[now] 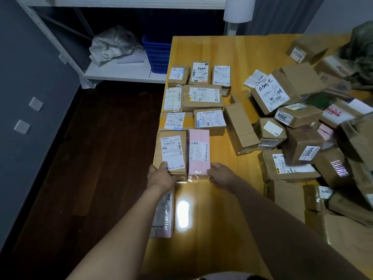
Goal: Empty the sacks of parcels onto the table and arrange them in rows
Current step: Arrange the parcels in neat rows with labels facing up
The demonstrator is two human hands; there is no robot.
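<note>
Several labelled parcels lie in neat rows along the left side of the yellow wooden table (201,209). Nearest me in the rows are a brown cardboard box (171,152) and a pink parcel (198,152), side by side. My left hand (160,175) grips the near end of the brown box, thumb on its label. My right hand (221,174) holds the near right corner of the pink parcel. A loose heap of brown boxes (298,128) covers the right side of the table. A dark green sack (361,57) lies at the far right.
Another pink parcel (163,215) lies at the table's left edge under my left forearm. Left of the table is dark wood floor (90,158). A white shelf unit (121,71) behind holds a blue crate (157,55) and a crumpled grey bag (115,45).
</note>
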